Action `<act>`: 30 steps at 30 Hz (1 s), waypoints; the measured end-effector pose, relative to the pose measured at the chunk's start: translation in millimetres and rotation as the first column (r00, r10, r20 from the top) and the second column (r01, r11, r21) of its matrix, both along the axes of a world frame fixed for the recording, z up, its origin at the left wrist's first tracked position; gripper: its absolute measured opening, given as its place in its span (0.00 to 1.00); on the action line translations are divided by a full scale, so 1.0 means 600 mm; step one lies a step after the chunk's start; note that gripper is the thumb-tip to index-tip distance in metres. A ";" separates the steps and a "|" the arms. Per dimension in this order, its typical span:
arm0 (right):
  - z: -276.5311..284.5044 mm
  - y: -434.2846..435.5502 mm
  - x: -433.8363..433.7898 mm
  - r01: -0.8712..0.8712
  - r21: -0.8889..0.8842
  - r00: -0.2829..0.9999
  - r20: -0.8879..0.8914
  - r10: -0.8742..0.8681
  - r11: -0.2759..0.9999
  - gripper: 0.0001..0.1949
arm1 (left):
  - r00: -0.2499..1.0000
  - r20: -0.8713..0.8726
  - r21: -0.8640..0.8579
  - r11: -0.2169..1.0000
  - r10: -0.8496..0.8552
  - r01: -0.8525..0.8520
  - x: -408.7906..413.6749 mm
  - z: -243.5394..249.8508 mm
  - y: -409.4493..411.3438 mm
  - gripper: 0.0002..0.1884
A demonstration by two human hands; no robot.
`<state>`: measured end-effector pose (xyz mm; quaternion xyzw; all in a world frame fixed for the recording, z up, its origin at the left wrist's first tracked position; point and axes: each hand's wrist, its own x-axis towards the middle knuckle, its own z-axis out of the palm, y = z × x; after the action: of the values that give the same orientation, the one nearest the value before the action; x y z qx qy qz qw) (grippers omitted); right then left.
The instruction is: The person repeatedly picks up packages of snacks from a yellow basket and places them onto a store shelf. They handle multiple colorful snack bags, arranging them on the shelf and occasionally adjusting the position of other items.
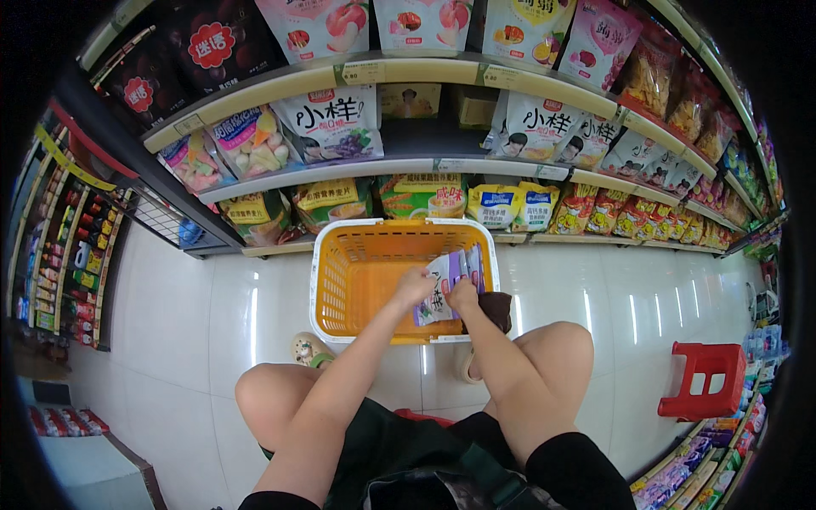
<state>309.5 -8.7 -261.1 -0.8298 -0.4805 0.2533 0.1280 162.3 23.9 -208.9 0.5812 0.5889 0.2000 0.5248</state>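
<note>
An orange plastic shopping basket (pixel 401 223) with a white rim stands on the floor before me. Inside its right half, my left hand (pixel 415 285) grips the upper left edge of a white and purple candy bag (pixel 438 309) with grapes printed on it. My right hand (pixel 463 294) closes on the right side of the same bag; its fingertips are partly hidden. More bags of the same kind (pixel 475 261) stand upright behind it, against the basket's right wall. A dark brown cloth (pixel 496 310) hangs over the basket's right front corner.
Ahead is a shelf (pixel 395 167) with a gap between white candy bags (pixel 331 124). Cereal bags (pixel 333 204) and milk powder bags (pixel 494 205) line the bottom shelf. A red plastic stool (pixel 704 382) stands at right. My knees (pixel 561 350) flank the basket's near side.
</note>
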 end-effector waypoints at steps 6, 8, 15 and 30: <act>0.005 -0.046 -0.042 -0.015 -0.119 0.998 -0.058 0.008 0.993 0.16 | 1.000 -0.003 -0.066 0.998 -0.025 0.025 -0.016 0.009 -0.035 0.19; -0.001 -0.047 -0.033 0.039 -0.061 0.998 -0.051 -0.042 0.997 0.15 | 0.994 -0.052 -0.095 0.991 -0.099 0.094 0.002 0.060 -0.035 0.20; 0.148 0.015 -0.062 -0.085 0.400 0.967 -0.188 0.173 0.913 0.15 | 0.982 -0.165 0.132 0.989 0.089 -0.068 -0.078 0.082 -0.001 0.34; 0.560 0.120 0.021 0.219 0.597 0.310 -0.792 0.526 0.771 0.10 | 0.908 0.416 0.263 0.963 -0.054 -0.063 -0.075 0.316 0.031 0.25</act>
<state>322.3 63.3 74.7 -0.3789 -0.4499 0.5265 0.6139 117.4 42.6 -19.4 0.5894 0.4309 0.3997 0.5542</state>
